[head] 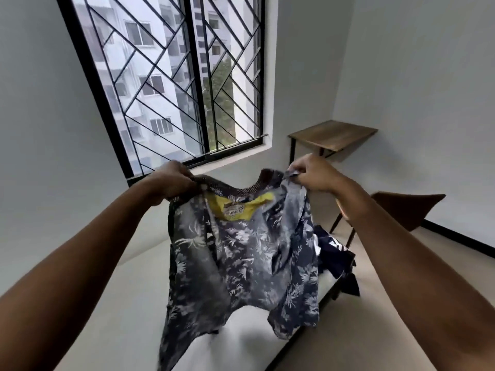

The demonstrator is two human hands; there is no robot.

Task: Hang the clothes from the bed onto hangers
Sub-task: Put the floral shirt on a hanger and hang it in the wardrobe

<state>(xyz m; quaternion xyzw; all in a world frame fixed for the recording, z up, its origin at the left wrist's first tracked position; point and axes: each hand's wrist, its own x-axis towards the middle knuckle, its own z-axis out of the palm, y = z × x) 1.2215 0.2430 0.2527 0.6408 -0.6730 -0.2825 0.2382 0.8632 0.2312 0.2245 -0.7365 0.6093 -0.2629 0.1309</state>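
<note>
We hold the floral shirt (241, 253) up over the bed (249, 341), centre frame. Our left hand (174, 183) at 10 o'clock has its fingers (187, 180) clenched on one shoulder. Our right hand (313, 175) at 2 o'clock pinches the other. A dark clothes pile (334, 253) lies on the bed at 3 o'clock. The chair (407, 210) and wooden table (332, 135) are beyond.

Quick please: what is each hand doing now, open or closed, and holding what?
Left hand: closed, its grip on the shirt at the collar's left side.
Right hand: closed, pinching the same shirt at the collar's right side.
</note>
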